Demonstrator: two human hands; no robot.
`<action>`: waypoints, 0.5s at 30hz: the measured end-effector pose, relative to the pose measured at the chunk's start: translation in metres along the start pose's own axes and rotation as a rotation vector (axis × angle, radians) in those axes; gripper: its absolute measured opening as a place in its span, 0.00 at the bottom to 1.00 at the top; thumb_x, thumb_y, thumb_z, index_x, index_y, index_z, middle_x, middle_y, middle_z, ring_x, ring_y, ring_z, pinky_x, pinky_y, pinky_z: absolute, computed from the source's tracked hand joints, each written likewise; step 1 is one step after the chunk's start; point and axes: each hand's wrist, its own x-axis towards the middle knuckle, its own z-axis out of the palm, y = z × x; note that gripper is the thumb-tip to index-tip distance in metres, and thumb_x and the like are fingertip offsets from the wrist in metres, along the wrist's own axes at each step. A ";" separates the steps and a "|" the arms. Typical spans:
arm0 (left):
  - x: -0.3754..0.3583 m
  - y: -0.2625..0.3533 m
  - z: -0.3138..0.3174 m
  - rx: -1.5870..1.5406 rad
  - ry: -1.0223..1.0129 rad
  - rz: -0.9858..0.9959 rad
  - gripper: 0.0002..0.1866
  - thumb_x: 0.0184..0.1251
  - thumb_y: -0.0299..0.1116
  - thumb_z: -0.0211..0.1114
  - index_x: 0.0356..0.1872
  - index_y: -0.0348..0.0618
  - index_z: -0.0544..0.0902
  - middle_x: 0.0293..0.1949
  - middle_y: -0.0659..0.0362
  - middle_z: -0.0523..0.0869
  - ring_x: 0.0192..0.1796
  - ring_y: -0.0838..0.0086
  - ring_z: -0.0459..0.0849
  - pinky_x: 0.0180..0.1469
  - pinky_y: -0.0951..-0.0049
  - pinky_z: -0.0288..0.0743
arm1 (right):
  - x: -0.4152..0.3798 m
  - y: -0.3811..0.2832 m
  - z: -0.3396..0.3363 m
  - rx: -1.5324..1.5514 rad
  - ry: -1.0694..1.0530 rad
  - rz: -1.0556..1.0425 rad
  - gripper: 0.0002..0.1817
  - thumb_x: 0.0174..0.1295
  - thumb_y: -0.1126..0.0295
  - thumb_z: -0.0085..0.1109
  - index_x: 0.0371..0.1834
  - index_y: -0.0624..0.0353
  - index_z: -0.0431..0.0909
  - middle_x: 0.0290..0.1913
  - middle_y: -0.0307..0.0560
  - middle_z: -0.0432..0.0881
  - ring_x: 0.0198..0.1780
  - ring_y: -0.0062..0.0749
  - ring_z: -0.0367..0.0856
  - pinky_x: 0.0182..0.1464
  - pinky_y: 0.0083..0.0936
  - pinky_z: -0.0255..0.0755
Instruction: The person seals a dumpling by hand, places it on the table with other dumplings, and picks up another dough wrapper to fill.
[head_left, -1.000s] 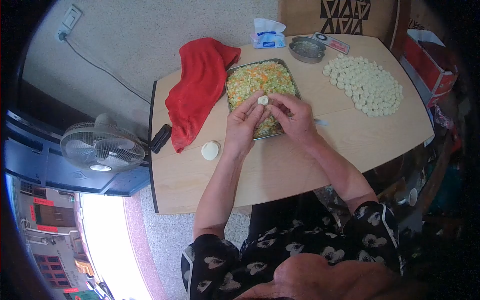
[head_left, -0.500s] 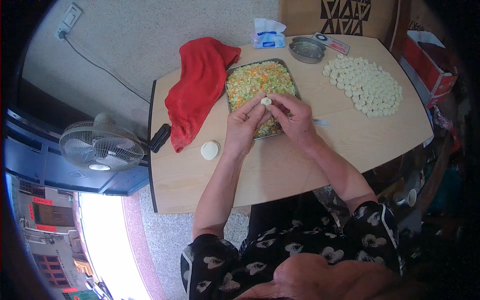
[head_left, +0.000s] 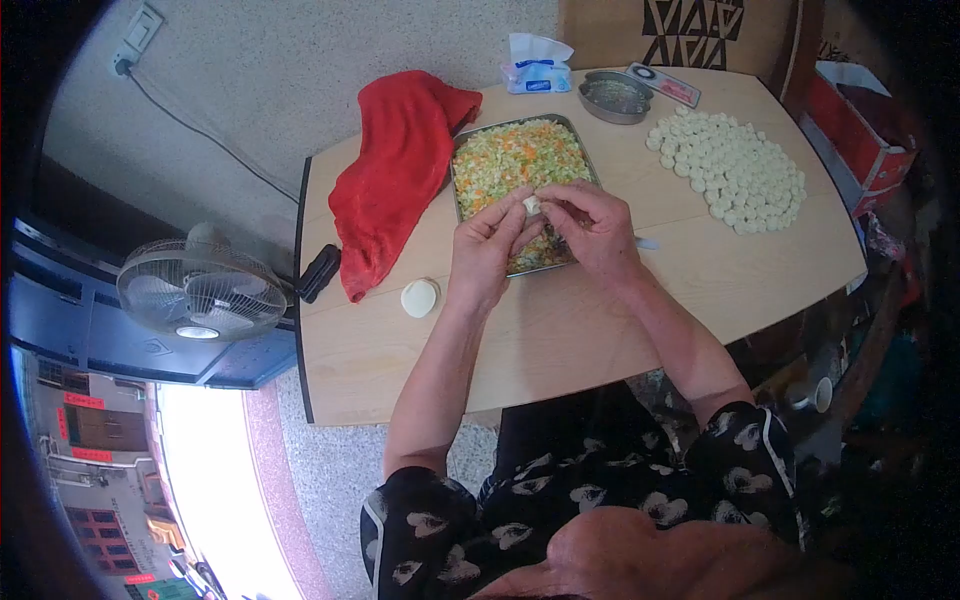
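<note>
Between the fingertips of both hands is a small white dumpling [head_left: 532,205], pinched above the near part of a metal tray. My left hand [head_left: 484,245] is closed on its left side, and my right hand [head_left: 597,235] grips it from the right. Chopped vegetable filling [head_left: 520,155], pale green with orange bits, is heaped in the tray [head_left: 590,160]. A short stack of round white dough wrappers [head_left: 420,298] lies to the left of my left forearm. Beyond my right hand, a utensil handle [head_left: 648,243] shows in part.
Many small dumplings [head_left: 730,170] lie spread at the table's right. A red cloth [head_left: 395,170] sits left of the tray, near a black object [head_left: 319,273]. At the back are a tissue pack [head_left: 538,65], a round metal pan [head_left: 614,98] and a flat kitchen scale [head_left: 663,86]. A fan [head_left: 205,290] stands left.
The fingers have shifted slightly around the dumpling, which now looks more covered and pinched at the top. My right hand is turned a little. Everything else stays in place.
</note>
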 end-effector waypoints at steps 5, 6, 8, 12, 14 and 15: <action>-0.001 -0.002 0.000 0.043 0.017 0.007 0.17 0.76 0.25 0.55 0.61 0.29 0.76 0.53 0.51 0.84 0.52 0.70 0.85 0.56 0.74 0.82 | 0.001 0.000 -0.001 -0.035 -0.043 0.004 0.08 0.57 0.81 0.65 0.40 0.64 0.84 0.35 0.47 0.84 0.32 0.28 0.83 0.34 0.24 0.76; -0.001 -0.002 0.001 0.050 0.019 0.014 0.17 0.75 0.25 0.55 0.60 0.29 0.76 0.53 0.51 0.84 0.52 0.71 0.85 0.56 0.74 0.82 | 0.000 0.002 0.000 -0.030 -0.040 0.010 0.08 0.57 0.81 0.65 0.40 0.64 0.84 0.35 0.47 0.84 0.33 0.29 0.83 0.35 0.24 0.76; -0.002 -0.002 0.001 0.063 0.024 0.028 0.16 0.75 0.25 0.55 0.60 0.29 0.76 0.53 0.51 0.84 0.52 0.71 0.85 0.56 0.75 0.82 | 0.000 0.003 0.001 -0.038 -0.045 -0.016 0.08 0.57 0.80 0.65 0.40 0.64 0.84 0.35 0.47 0.84 0.33 0.30 0.83 0.35 0.25 0.76; -0.002 -0.002 0.003 0.101 0.012 0.048 0.16 0.75 0.25 0.55 0.60 0.27 0.76 0.53 0.50 0.84 0.52 0.71 0.84 0.56 0.75 0.82 | -0.001 0.001 0.001 -0.051 -0.049 -0.047 0.07 0.58 0.80 0.65 0.39 0.65 0.83 0.35 0.48 0.84 0.34 0.32 0.84 0.36 0.26 0.77; -0.003 -0.003 0.002 0.130 0.012 0.054 0.16 0.75 0.25 0.55 0.59 0.27 0.76 0.53 0.49 0.83 0.53 0.71 0.84 0.56 0.76 0.81 | -0.001 0.002 0.002 -0.078 -0.053 -0.064 0.06 0.58 0.80 0.64 0.39 0.65 0.83 0.35 0.48 0.84 0.34 0.33 0.84 0.36 0.26 0.77; -0.003 -0.004 0.001 0.139 0.014 0.055 0.16 0.75 0.25 0.55 0.59 0.27 0.76 0.53 0.49 0.84 0.53 0.71 0.84 0.56 0.76 0.81 | -0.002 0.003 0.002 -0.093 -0.057 -0.068 0.06 0.58 0.80 0.64 0.39 0.65 0.83 0.35 0.48 0.84 0.34 0.33 0.84 0.36 0.26 0.77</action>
